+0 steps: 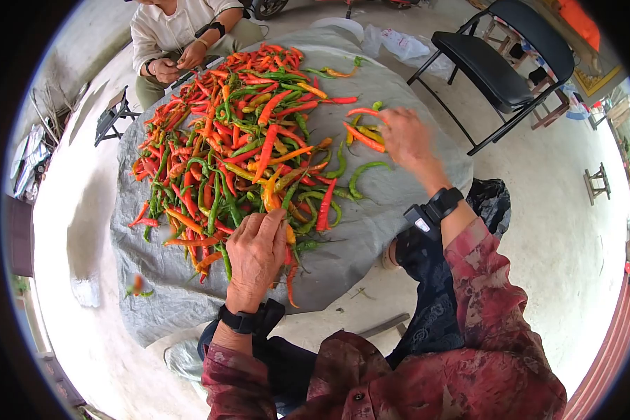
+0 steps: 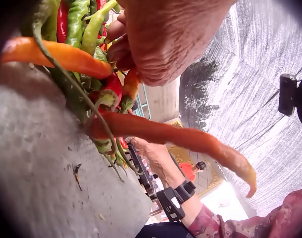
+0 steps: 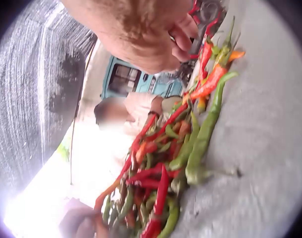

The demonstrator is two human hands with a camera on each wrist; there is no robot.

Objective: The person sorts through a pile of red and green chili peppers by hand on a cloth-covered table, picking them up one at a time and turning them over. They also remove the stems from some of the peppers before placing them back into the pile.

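Handling chilies (image 1: 326,204) around their pile (image 1: 220,136)
Left hand (image 1: 253,257) at its near edge, right hand (image 1: 411,145) beside it, grips unclear; light pinches should prevent bruising.

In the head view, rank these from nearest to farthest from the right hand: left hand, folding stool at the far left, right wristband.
From the right hand:
1. Right wristband, same arm
2. Left hand, at the pile's near edge
3. Folding stool, beyond the pile
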